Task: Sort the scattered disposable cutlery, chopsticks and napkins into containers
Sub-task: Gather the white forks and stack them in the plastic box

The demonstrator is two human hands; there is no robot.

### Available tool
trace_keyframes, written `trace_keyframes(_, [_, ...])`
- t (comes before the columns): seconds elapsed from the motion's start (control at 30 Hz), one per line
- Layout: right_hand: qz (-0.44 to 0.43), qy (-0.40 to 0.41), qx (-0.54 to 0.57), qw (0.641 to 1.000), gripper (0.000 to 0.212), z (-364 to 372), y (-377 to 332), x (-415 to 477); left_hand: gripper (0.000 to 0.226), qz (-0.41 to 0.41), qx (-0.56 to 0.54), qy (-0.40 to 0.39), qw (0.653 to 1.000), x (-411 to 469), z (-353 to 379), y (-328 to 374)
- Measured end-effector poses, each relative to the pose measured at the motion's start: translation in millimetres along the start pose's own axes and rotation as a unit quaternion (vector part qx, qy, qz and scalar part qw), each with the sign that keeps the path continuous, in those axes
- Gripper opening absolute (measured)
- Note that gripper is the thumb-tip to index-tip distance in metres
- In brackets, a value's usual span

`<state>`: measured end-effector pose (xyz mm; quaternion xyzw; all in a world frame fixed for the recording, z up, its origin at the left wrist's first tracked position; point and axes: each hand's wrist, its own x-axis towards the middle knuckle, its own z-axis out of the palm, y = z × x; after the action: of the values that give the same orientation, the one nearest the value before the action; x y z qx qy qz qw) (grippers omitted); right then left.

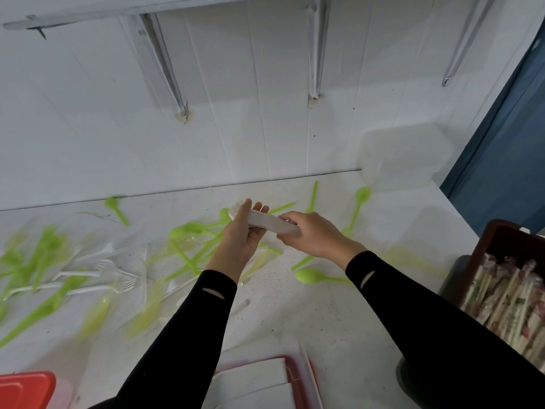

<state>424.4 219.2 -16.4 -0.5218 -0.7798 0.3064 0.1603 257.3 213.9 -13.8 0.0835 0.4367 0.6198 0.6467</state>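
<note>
Both hands hold one stack of white forks [265,221] above the counter [324,320]; left hand [240,234] has fingers curled round the tine end, right hand [309,234] pinches the handle end, likely squaring the stack so it drops into a container as one; loose white forks [97,273] lie left of the stack, green spoons [312,275] all round it; brown box [483,246] of wrapped chopsticks [507,299] well right of the stack; red-rimmed tray [295,361] with napkins [253,379] nearer the camera than the stack.

Bare counter [339,314] near centre, green spoons [188,228] littering left (forks [118,283] too), brown chopstick box [498,240] blocking right
</note>
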Motion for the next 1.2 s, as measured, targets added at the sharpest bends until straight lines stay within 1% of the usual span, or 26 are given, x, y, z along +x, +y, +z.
trace_keyframes(0.07, [-0.005,0.006,-0.028,1.0,0.042,0.2,1.1,0.6,0.016,0.011,0.062,-0.019,0.998,-0.5,-1.3,-0.4])
trace_keyframes(0.13, [-0.004,0.012,-0.036,0.999,0.042,0.1,1.5,1.3,0.022,0.028,0.155,-0.052,0.986,-1.0,-1.6,-3.0])
trace_keyframes(0.17, [0.001,0.013,-0.027,1.0,0.041,0.5,1.5,1.9,0.026,0.031,0.194,-0.068,0.978,-2.3,-1.1,-4.9])
trace_keyframes(0.23, [0.016,0.016,0.007,1.0,0.042,0.4,1.4,3.6,0.032,0.028,0.233,-0.097,0.967,-6.2,1.2,-10.5])
trace_keyframes(0.37, [0.02,-0.003,0.122,0.992,0.045,-2.2,1.5,4.1,0.041,0.045,0.235,-0.118,0.964,-9.1,-0.1,-15.3])
trace_keyframes(0.47, [-0.002,-0.024,0.165,0.986,0.056,-6.9,-3.1,-0.9,0.049,0.038,0.245,-0.136,0.959,-12.3,-2.6,-12.6])
trace_keyframes(0.57, [-0.015,-0.039,0.185,0.982,0.057,-8.4,-7.8,-3.5,0.038,0.05,0.238,-0.148,0.959,-20.2,-0.8,-9.6])
trace_keyframes(0.67, [-0.009,-0.031,0.214,0.976,0.055,-9.3,-12.6,-3.0,0.022,0.116,0.232,-0.131,0.957,-35.4,7.2,3.9])
trace_keyframes(0.77, [0.006,-0.042,0.233,0.972,0.053,-8.9,-16.8,-4.9,0.027,0.199,0.259,-0.099,0.94,-64.8,7.4,23.9])
trace_keyframes(0.83, [0.003,-0.048,0.204,0.978,0.054,-6.3,-12.3,-7.4,0.032,0.228,0.308,-0.103,0.918,-92.3,5.3,36.9])
trace_keyframes(0.93, [-0.015,-0.055,0.128,0.99,0.045,1.5,-5.2,-10.9,0.039,0.236,0.391,-0.101,0.884,-142.6,-8.8,49.3])
trace_keyframes(1.0, [-0.02,-0.059,0.075,0.995,0.04,4.7,-2.2,-12.6,0.036,0.238,0.451,-0.097,0.855,-171.1,-21.6,50.7])
trace_keyframes(1.03, [-0.023,-0.061,0.053,0.996,0.032,8.0,-2.6,-13.8,0.033,0.233,0.491,-0.103,0.833,-184.7,-30.6,50.2])
trace_keyframes(1.07, [-0.029,-0.064,0.033,0.997,0.021,8.3,-4.0,-15.7,0.032,0.219,0.534,-0.119,0.808,-195.5,-38.6,49.6])
trace_keyframes(1.1, [-0.043,-0.067,0.022,0.997,0.015,11.1,-6.2,-19.0,0.033,0.196,0.577,-0.139,0.781,-207.1,-48.7,46.9])
trace_keyframes(1.17, [-0.056,-0.072,0.024,0.996,0.021,15.3,-10.2,-21.7,0.039,0.156,0.655,-0.182,0.717,-223.0,-66.5,40.8])
trace_keyframes(1.2, [-0.047,-0.08,0.029,0.995,0.024,16.9,-13.2,-24.2,0.042,0.144,0.684,-0.195,0.688,-229.0,-75.8,35.7])
